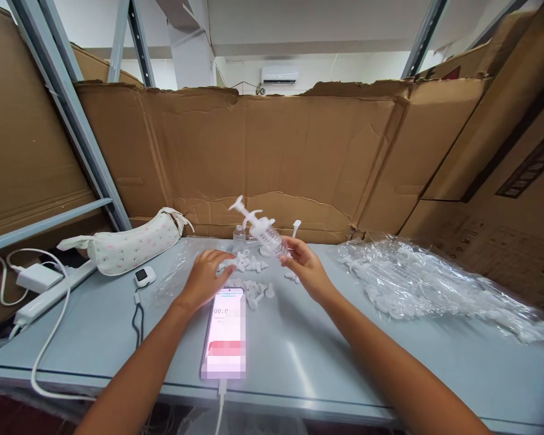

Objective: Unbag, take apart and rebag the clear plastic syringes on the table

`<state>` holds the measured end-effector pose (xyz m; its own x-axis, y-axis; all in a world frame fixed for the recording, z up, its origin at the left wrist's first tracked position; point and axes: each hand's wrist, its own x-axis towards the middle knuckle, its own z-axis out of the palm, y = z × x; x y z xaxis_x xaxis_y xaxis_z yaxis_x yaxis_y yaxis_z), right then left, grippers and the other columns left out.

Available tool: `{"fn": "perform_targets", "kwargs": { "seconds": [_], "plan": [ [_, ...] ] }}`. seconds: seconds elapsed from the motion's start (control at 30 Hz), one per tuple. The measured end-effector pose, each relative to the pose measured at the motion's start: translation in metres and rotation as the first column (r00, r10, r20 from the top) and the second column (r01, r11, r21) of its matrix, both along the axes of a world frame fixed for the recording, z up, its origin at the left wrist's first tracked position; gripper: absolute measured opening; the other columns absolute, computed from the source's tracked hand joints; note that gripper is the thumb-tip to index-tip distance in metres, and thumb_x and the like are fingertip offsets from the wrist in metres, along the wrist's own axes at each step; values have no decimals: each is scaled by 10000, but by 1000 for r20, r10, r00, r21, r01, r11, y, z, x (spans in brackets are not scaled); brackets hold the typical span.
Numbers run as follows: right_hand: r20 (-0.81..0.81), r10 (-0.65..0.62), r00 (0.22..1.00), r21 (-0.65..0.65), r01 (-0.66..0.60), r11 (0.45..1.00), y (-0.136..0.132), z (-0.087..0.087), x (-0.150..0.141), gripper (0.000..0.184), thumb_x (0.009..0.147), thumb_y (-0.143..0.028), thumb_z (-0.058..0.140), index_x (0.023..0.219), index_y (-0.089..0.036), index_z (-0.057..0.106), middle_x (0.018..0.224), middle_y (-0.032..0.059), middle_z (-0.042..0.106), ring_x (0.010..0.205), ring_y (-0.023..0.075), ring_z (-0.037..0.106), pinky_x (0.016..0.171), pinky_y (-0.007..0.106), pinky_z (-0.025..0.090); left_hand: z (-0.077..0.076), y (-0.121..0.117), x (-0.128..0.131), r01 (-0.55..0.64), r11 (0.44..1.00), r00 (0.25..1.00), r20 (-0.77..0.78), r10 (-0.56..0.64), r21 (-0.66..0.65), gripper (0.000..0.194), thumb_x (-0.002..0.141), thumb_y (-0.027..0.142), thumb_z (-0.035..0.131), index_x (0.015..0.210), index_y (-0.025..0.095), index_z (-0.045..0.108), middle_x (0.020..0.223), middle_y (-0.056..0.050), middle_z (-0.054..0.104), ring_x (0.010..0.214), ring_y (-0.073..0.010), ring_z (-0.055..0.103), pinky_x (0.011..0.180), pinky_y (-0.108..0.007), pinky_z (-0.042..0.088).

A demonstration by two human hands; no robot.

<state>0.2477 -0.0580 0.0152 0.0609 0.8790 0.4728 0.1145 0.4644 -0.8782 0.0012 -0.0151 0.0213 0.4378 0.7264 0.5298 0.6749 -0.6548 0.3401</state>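
Observation:
My right hand (306, 266) grips a small clear ribbed plastic bottle (274, 240) by its base end. The bottle is tilted up to the left, and a white pump-like top with side flanges points away from its mouth. My left hand (208, 275) hovers over the table, thumb and fingers apart, with nothing visible between them. Close to its fingertips lie small white plastic parts (252, 291) in loose piles. A second clear bottle (239, 238) stands upright behind them. Behind my right hand a white stemmed piece (296, 227) sticks up; its lower part is hidden.
A lit phone (226, 332) with a cable lies in front of my left hand. Clear plastic bags (417, 278) spread over the right side. At left are a patterned pouch (133, 241), a small white device (145, 276) and a power strip (54, 296). Cardboard (272, 151) walls the back.

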Motion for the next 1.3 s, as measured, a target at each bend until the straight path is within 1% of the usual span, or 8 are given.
{"fn": "perform_targets", "kwargs": {
  "seconds": [0.1,0.2,0.43,0.63,0.83,1.0,1.13,1.3],
  "plan": [
    [-240,181,954,-64,-201,977,-8,1,-16,404,749,-330,681,1111,-254,518,1088,45,655,1014,200,607,887,367,451,-6,-11,18,161,985,985,71,-157,-56,265,857,350,537,1086,239,611,1100,-45,652,1075,-235,532,961,-393,369],
    [-282,263,923,-122,-306,944,-14,-2,-29,375,709,-322,727,1010,-242,518,948,28,686,939,195,633,860,365,459,-9,-21,29,243,960,964,149,-222,-139,244,860,377,532,1046,239,609,1081,-49,650,1043,-232,559,932,-381,396],
    [-281,173,944,-125,-215,969,-16,-11,-39,462,654,-284,766,1031,-263,499,962,13,640,846,165,607,781,322,482,-7,-33,33,412,824,895,345,-284,-390,284,844,406,551,1057,218,563,1003,-53,667,968,-206,605,864,-335,450],
    [-276,190,942,-134,-233,963,-23,-10,-50,382,721,-308,710,1047,-257,519,1050,35,637,865,163,600,775,310,470,-14,-40,44,328,824,899,422,-122,-461,460,788,409,625,1194,249,479,1019,-49,660,915,-209,617,780,-321,472],
    [-215,170,962,-100,-195,976,-25,-6,-48,423,730,-377,706,1089,-270,508,1106,37,616,957,182,583,825,321,448,-9,-40,40,245,929,951,253,-176,-278,119,832,254,503,921,204,563,799,-12,610,728,-167,570,673,-283,441],
    [-310,19,951,-103,-54,993,-22,0,-37,339,736,-472,674,950,-223,591,903,27,634,806,169,569,677,282,439,-8,-35,33,134,991,988,73,-133,-5,110,852,240,477,922,220,559,804,-17,602,777,-186,555,716,-308,414],
    [-409,73,910,-193,-164,967,-23,1,-36,308,732,-472,680,855,-200,601,699,-9,583,593,120,509,570,264,409,-15,-30,33,123,986,992,4,-124,112,205,846,378,544,964,212,563,847,-42,637,794,-217,576,721,-331,408],
    [-444,161,881,-215,-280,936,-30,1,-44,307,721,-446,702,852,-185,610,688,-8,581,588,114,522,585,263,428,-17,-32,32,77,989,996,-53,-71,126,287,890,464,439,885,207,567,729,-47,636,684,-212,570,668,-319,380]
  ]
}}
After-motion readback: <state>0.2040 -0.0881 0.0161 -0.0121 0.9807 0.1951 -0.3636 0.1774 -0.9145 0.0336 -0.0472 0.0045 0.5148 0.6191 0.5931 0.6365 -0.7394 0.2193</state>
